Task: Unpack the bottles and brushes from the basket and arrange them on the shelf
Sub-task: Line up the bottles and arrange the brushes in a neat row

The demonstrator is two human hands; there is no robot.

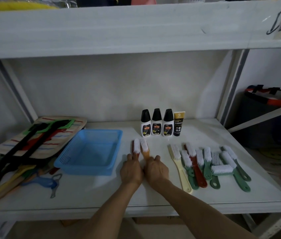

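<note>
- White shelf (153,195) carries empty blue basket (91,152)
- Right of basket: left hand (131,169) presses red brush (135,147), right hand (156,169) grips orange brush (144,150), handles toward wrists

Pretty dim overall, kinda murky and grainy. Brightest on the white shelf (205,135) surface at right, darker under the upper shelf (101,28) and at far right. Soft shadows only, no harsh glare. Wide-angle bending at the edges, slightly smeary blur near the corners.
</note>
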